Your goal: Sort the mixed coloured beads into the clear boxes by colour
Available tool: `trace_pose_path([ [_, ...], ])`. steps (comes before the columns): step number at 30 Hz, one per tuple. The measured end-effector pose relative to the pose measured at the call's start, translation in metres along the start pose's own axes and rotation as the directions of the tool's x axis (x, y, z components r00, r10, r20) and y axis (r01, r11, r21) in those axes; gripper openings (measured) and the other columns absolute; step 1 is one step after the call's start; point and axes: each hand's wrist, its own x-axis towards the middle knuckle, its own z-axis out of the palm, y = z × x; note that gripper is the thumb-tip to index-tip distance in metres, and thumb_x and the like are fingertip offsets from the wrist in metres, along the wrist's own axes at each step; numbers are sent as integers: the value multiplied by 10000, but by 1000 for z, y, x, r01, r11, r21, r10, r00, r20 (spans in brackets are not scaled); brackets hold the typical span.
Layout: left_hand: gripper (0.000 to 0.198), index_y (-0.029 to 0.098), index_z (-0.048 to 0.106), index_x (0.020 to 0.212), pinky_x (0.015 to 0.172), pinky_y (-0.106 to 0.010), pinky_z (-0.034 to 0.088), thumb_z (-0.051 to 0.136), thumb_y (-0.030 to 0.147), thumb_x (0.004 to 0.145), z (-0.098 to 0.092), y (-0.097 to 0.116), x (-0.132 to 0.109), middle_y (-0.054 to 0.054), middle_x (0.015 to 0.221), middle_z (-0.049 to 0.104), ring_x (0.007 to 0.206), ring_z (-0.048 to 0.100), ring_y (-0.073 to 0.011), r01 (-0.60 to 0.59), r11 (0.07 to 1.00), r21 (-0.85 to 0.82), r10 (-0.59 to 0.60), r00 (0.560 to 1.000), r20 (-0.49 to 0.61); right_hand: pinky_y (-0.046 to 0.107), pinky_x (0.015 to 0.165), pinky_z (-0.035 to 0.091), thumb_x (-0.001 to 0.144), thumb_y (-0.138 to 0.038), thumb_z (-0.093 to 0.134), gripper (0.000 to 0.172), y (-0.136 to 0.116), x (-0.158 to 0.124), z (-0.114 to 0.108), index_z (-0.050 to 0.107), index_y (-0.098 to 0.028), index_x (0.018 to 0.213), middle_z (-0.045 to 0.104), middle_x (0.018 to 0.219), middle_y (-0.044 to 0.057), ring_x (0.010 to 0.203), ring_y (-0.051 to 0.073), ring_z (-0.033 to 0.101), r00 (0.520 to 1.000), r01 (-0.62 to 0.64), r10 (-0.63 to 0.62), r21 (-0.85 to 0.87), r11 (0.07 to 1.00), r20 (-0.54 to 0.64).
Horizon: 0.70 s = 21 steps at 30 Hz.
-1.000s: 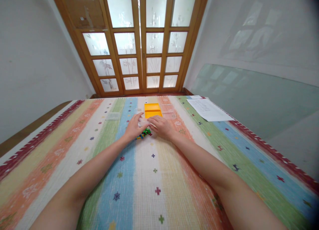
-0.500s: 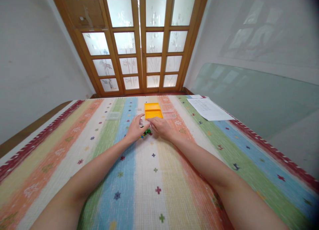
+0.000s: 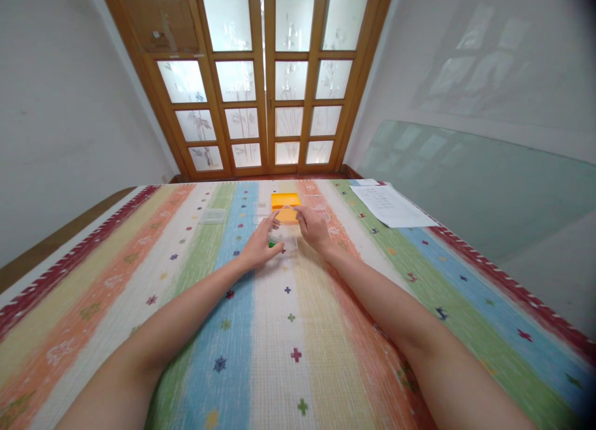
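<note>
My left hand (image 3: 258, 244) is curved around the left side of a small clear plastic box (image 3: 290, 242), its thumb near the front and fingers at the back. Small green pieces (image 3: 272, 244) show beside or inside the box, partly hidden by that hand. The fingers of my right hand (image 3: 315, 229) are bent and pinched at the raised clear edge of the box, which looks like its lid. Just behind both hands lies an open yellow-orange case (image 3: 285, 199), its front half partly covered by the clear plastic.
A clear container (image 3: 213, 216) sits to the left, and another clear tray (image 3: 321, 206) lies right of the yellow case. White printed sheets (image 3: 391, 206) rest at the back right. A striped cloth (image 3: 274, 355) covers the table; wooden glass doors (image 3: 265, 82) stand beyond.
My hands have moved apart, the right one going right and slightly up. The clear box now shows opened between them. The colourful pile of small pieces is now mostly hidden.
</note>
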Motion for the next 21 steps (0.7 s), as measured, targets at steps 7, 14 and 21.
trace_pose_path([
  [7,884,305,401,1545,1121,-480,489,543,68,706,0,-14,0,-112,1507,495,1235,585,-229,6,991,-134,-4,1000,13,381,924,528,1030,-308,372,388,-2,1,4,693,-205,1223,745,1174,119,1041,255,685,994,-105,107,61,993,-23],
  [14,856,284,463,1528,1088,-459,528,535,106,694,2,-28,2,-103,1420,573,1186,639,-220,90,944,-319,-85,996,29,281,693,491,1055,-418,354,420,4,2,6,710,-198,1097,694,785,27,706,186,644,967,-249,231,192,949,111],
  [21,861,268,374,1589,1076,-423,537,529,111,758,-32,-58,14,-101,1505,535,1292,595,-249,225,971,-87,-239,943,-231,308,754,522,1060,-529,324,510,16,0,8,689,-196,1187,717,878,60,809,210,684,968,-237,250,228,944,-32],
])
